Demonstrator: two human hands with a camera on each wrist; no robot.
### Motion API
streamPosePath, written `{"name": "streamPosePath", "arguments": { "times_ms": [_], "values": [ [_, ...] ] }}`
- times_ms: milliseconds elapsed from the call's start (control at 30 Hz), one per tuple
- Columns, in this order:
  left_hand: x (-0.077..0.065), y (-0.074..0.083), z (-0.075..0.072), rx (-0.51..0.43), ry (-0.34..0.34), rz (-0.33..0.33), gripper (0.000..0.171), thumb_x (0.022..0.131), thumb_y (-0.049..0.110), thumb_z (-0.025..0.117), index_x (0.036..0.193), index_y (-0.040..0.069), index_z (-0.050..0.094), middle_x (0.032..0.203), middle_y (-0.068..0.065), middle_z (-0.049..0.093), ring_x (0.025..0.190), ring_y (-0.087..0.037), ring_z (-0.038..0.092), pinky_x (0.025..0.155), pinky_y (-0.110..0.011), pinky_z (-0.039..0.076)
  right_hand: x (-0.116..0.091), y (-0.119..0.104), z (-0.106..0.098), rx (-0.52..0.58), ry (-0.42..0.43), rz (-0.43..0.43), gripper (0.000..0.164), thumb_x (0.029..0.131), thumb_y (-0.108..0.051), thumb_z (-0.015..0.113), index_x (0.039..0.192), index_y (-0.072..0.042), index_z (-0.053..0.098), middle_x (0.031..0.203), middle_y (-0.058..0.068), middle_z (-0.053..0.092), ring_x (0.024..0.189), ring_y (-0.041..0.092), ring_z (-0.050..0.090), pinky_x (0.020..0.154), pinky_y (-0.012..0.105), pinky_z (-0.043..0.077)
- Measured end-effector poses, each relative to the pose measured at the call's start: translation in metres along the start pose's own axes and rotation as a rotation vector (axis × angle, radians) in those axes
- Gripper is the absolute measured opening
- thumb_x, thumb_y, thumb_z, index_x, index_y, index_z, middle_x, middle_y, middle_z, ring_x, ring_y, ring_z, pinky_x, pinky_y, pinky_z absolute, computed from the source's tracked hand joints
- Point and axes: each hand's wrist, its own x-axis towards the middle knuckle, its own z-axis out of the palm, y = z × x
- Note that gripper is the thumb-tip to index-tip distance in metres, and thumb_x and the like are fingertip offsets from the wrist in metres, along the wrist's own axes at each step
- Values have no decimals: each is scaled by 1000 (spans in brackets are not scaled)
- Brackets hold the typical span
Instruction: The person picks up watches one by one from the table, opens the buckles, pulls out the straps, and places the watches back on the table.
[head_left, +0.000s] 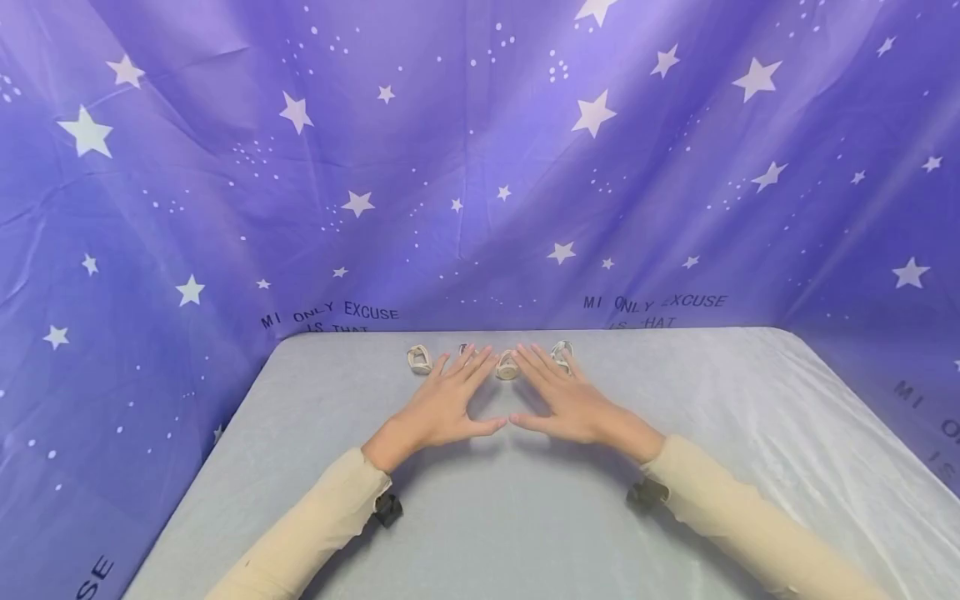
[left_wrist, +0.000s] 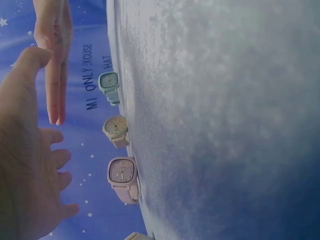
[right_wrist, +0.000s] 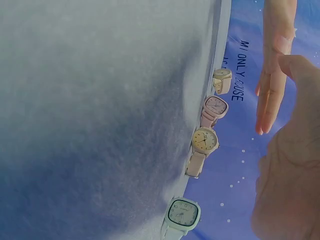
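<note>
My left hand [head_left: 447, 404] and right hand [head_left: 572, 408] hover over the table with fingers straight and spread. Their thumb tips nearly meet; neither hand holds anything. Beyond the fingertips several wristwatches stand in a row. A cream watch [head_left: 419, 359] is leftmost in the head view. A pink square watch [left_wrist: 122, 172] is mostly hidden behind the left fingers in the head view. Between the two hands sits a round-dial beige watch [head_left: 507, 366]. At the right end a mint-green square watch [right_wrist: 183, 214] is partly covered by the right fingers in the head view.
A grey cloth covers the table [head_left: 510, 525], whose far edge lies just behind the watches. Purple star-patterned curtain [head_left: 465, 167] hangs behind and at both sides. A dark device [head_left: 388, 509] is worn under the left wrist, another dark device [head_left: 647, 494] under the right.
</note>
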Motion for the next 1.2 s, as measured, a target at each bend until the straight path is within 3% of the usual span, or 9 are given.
{"name": "streamPosePath", "arguments": {
  "times_ms": [333, 500, 733, 867, 1033, 1200],
  "values": [
    [2, -6, -8, -14, -24, -9, 103, 90, 80, 43, 164, 19, 4, 171, 0, 2, 159, -27, 5, 127, -56, 5, 2, -3, -3, 62, 3, 2, 94, 98, -63, 51, 164, -17, 1, 171, 2, 0, 160, 28, 0, 126, 59, -11],
    [4, -13, -19, -77, 36, -14, 104, 90, 77, 50, 165, 20, 7, 172, 0, 6, 159, -27, 10, 127, -57, 8, 10, -4, -10, 126, 25, 13, 95, 98, -63, 51, 164, -19, 0, 171, -1, -4, 160, 25, -3, 125, 60, -11],
    [2, -24, -38, -191, 120, -58, 102, 89, 69, 59, 165, 19, 11, 172, 0, 10, 159, -28, 15, 128, -55, 9, 25, -8, -22, 221, 87, -6, 94, 99, -56, 55, 165, -15, 2, 173, 6, 0, 160, 32, -1, 125, 63, -9],
    [2, -33, -50, -238, 198, -68, 101, 88, 63, 65, 165, 21, 13, 171, -4, 18, 158, -30, 20, 129, -55, 13, 36, -12, -31, 279, 123, -10, 94, 98, -56, 56, 165, -17, 2, 173, 4, -1, 160, 30, -1, 127, 59, -9],
    [0, -49, -61, -384, 299, -101, 96, 88, 50, 72, 164, 26, 17, 169, -3, 25, 154, -33, 29, 124, -61, 25, 52, -18, -38, 363, 156, 2, 92, 98, -50, 59, 165, -20, 3, 173, 5, 1, 160, 30, -3, 127, 58, -8],
    [-6, -72, -61, -617, 371, -171, 90, 93, 37, 71, 164, 28, 17, 168, 0, 30, 154, -29, 31, 123, -65, 24, 70, -24, -39, 454, 164, 12, 92, 98, -46, 61, 165, -20, 4, 173, 8, 3, 160, 31, -1, 128, 57, -6]
  ]
}}
